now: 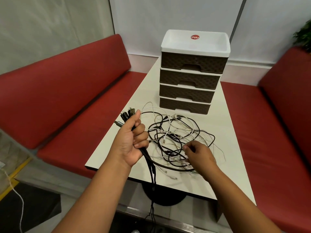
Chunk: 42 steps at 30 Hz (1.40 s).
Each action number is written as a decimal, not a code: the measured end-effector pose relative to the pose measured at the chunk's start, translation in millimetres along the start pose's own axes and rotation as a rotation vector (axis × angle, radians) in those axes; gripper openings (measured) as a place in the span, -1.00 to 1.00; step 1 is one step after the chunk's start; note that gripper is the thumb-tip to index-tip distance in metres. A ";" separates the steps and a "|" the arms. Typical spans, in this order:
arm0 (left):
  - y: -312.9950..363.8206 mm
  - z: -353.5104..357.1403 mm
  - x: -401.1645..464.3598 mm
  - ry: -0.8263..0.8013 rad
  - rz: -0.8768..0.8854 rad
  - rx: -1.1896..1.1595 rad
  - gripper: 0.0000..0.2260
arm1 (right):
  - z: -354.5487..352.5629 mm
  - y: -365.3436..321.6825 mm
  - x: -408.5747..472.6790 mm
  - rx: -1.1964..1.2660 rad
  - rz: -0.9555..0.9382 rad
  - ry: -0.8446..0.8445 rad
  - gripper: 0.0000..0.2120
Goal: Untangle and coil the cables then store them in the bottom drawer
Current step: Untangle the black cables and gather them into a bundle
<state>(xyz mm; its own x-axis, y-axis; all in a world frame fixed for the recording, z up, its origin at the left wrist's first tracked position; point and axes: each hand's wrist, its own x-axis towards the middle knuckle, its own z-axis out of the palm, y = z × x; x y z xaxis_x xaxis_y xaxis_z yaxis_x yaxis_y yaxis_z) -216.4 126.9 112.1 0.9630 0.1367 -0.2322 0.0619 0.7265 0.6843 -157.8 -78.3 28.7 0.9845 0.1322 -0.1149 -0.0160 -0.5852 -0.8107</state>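
Head view of a cable-sorting task at an early stage. Red upholstered benches (67, 91) line the walls to the left of the left hand and to the right of the right hand, and pale wall panels rise behind them. The white table (235, 148) lies under both hands, on a dark pedestal base seen below its near edge. A four-drawer organiser (190, 73) stands on the table beyond the hands, with a white tray top and brown woven-pattern fronts. All its drawers appear closed, including the bottom drawer (184, 105), so storage has not begun. The tangle of cables (176, 140), black and white, lies on the table between the hands and just in front of the organiser; it is still knotted and no finished coil is visible. The left hand (133, 137) is raised to the left of the tangle, its fingers curled round a bundle of black cables (146, 153). Their plugs (126, 115) project above the fist, and their tails hang past the table edge toward the floor. The right hand (200, 153) rests low on the near right of the tangle, fingertips pinching a strand of it. Judged from this, several cables are gathered by their ends; separating, coiling and storing all remain.
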 end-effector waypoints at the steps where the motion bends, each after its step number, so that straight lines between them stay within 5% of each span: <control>1: 1.5 -1.9 4.0 -0.001 -0.008 0.002 -0.69 | 4.2 -4.1 5.9 -0.099 -0.032 -0.014 -0.86; 10: 14.9 -17.7 43.5 -0.005 -0.068 0.036 -0.69 | 56.3 -8.6 48.6 -0.523 -0.068 -0.108 -0.77; 19: 28.9 -27.6 85.4 -0.037 -0.163 0.013 -0.69 | 56.8 -8.9 64.3 -0.574 0.039 -0.118 -0.85; 31: 43.0 -32.0 115.1 -0.120 -0.271 0.033 -0.67 | 1.8 -78.8 60.4 -0.346 0.023 0.258 -0.77; 38: 47.0 -39.9 120.6 -0.177 -0.322 0.024 -0.71 | -18.7 -123.2 51.5 0.356 -0.269 0.479 -0.80; 42: 48.2 -38.3 115.3 -0.212 -0.332 0.024 -0.70 | -37.1 -151.9 43.9 0.488 -0.389 0.541 -0.80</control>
<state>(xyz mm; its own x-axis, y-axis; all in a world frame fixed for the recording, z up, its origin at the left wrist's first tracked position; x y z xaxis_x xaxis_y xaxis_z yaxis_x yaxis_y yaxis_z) -112.4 203.4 91.8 0.9221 -0.2475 -0.2973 0.3831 0.6915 0.6125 -105.7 -13.3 168.0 0.8815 -0.2226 0.4165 0.3920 -0.1468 -0.9082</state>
